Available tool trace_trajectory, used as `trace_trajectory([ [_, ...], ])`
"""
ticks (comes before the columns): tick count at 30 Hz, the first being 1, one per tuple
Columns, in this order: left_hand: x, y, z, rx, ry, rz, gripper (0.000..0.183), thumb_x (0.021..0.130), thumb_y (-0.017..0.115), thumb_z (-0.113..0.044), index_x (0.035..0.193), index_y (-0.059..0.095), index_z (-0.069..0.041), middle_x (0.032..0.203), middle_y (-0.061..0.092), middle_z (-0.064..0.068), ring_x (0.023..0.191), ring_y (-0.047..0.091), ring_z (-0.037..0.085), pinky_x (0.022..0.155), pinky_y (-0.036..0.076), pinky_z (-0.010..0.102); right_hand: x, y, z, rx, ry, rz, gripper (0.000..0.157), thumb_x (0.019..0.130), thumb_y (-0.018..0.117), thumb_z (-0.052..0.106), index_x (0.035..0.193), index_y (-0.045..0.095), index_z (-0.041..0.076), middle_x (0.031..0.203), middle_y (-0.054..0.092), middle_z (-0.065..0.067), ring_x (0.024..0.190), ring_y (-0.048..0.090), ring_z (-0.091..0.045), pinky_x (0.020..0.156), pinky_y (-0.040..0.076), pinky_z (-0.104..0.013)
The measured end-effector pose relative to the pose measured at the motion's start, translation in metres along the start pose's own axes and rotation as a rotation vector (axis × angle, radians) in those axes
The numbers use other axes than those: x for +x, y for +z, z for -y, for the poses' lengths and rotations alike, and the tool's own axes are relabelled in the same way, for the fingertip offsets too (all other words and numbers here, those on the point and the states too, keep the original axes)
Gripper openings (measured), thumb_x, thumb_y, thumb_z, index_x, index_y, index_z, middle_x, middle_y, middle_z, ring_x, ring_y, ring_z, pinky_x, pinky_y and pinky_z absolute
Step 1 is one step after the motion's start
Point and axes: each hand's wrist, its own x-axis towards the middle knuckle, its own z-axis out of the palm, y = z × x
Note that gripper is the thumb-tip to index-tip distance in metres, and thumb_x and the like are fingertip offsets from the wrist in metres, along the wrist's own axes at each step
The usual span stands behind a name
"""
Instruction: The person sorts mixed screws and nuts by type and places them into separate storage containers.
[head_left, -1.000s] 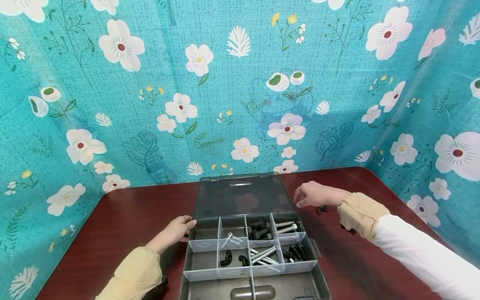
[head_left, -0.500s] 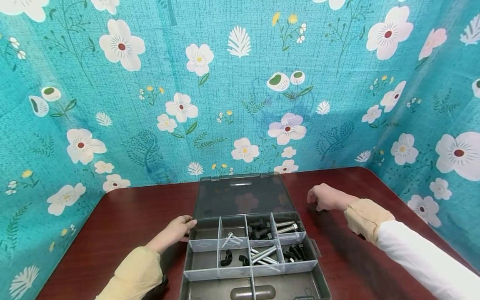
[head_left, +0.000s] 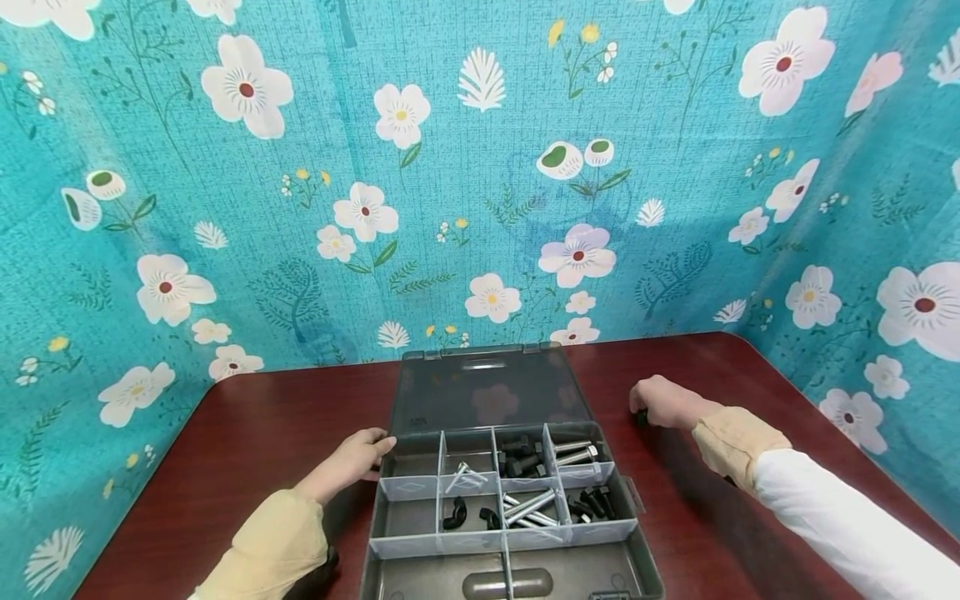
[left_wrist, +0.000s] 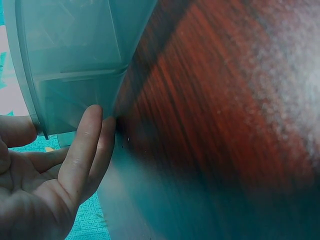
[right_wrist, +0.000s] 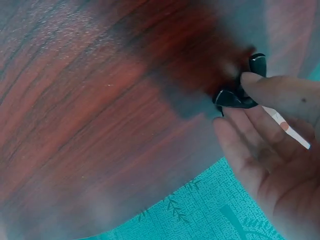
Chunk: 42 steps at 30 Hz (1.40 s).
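My left hand (head_left: 356, 458) grips the back left corner of a grey plastic parts box (head_left: 372, 517). In the left wrist view, the thumb is at its rim and straight fingers (left_wrist: 82, 150) lie along the outer wall. Right of the box, my right hand (head_left: 667, 402) pinches a black wing nut (right_wrist: 231, 99) close over the table. The thumb covers part of the nut in the right wrist view. Inside the box are black wing nuts (head_left: 455, 513), short silver screws (head_left: 467, 477), long silver bolts (head_left: 531, 506) and several black bolts (head_left: 597, 500).
The box's see-through dark lid (head_left: 491, 400) lies folded back behind the compartments. Beneath everything is a dark red wooden table (head_left: 285, 408). A teal flowered cloth (head_left: 450, 183) hangs along the table's back and sides.
My right hand has moved right and down from beside the lid to the wing nut on the table and taken hold of it. The left hand stays at the box corner.
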Motion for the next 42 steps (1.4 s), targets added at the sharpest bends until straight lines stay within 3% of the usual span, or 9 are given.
trace_trajectory([
  [7,0.000,0.000,0.001,0.001,0.011,-0.013,0.041,0.097,0.042,-0.012,0.125,0.038,0.017,0.115,0.050,0.029,0.101,0.053,0.038,0.074,0.054,0.044,-0.001,0.001,-0.003,-0.041,-0.097,-0.074,0.019,0.075,0.060,-0.012,0.074,0.068,0.005,0.072,0.062,-0.002,0.061,0.051,-0.012,0.052,0.048,-0.024],
  [12,-0.001,0.001,0.001,-0.006,0.013,-0.020,0.040,0.096,0.043,-0.011,0.124,0.039,0.017,0.114,0.051,0.028,0.098,0.054,0.036,0.074,0.054,0.044,-0.006,-0.003,0.001,-0.045,-0.143,-0.106,0.019,0.075,0.063,-0.011,0.070,0.068,0.007,0.067,0.060,0.001,0.057,0.050,-0.009,0.051,0.048,-0.023],
  [17,-0.001,0.000,0.001,-0.002,0.009,-0.012,0.041,0.097,0.042,-0.011,0.125,0.037,0.018,0.118,0.048,0.031,0.102,0.052,0.039,0.075,0.054,0.044,-0.012,-0.006,0.005,-0.042,-0.212,-0.142,0.018,0.075,0.063,-0.010,0.073,0.070,0.007,0.070,0.062,0.002,0.060,0.052,-0.007,0.053,0.049,-0.023],
  [24,-0.001,0.000,0.000,-0.008,0.002,-0.004,0.041,0.097,0.041,-0.011,0.126,0.036,0.018,0.117,0.048,0.031,0.104,0.051,0.042,0.075,0.054,0.045,-0.022,-0.005,0.013,-0.058,-0.309,-0.165,0.023,0.075,0.061,-0.013,0.072,0.067,0.009,0.069,0.059,0.005,0.061,0.047,-0.005,0.050,0.042,-0.020],
  [33,0.000,0.001,-0.001,-0.003,-0.002,-0.008,0.041,0.097,0.041,-0.010,0.126,0.036,0.018,0.117,0.049,0.030,0.103,0.051,0.040,0.075,0.054,0.044,-0.039,-0.009,0.030,-0.034,-0.360,-0.200,0.024,0.074,0.062,-0.012,0.084,0.070,0.008,0.081,0.063,0.002,0.073,0.058,-0.008,0.060,0.053,-0.023],
  [42,0.000,0.001,0.000,0.004,0.003,-0.007,0.041,0.097,0.041,-0.010,0.126,0.037,0.018,0.115,0.049,0.029,0.104,0.051,0.041,0.075,0.054,0.044,-0.048,-0.013,0.054,-0.056,-0.444,-0.282,0.026,0.075,0.064,-0.010,0.089,0.070,0.010,0.083,0.060,0.005,0.075,0.054,-0.003,0.062,0.052,-0.018],
])
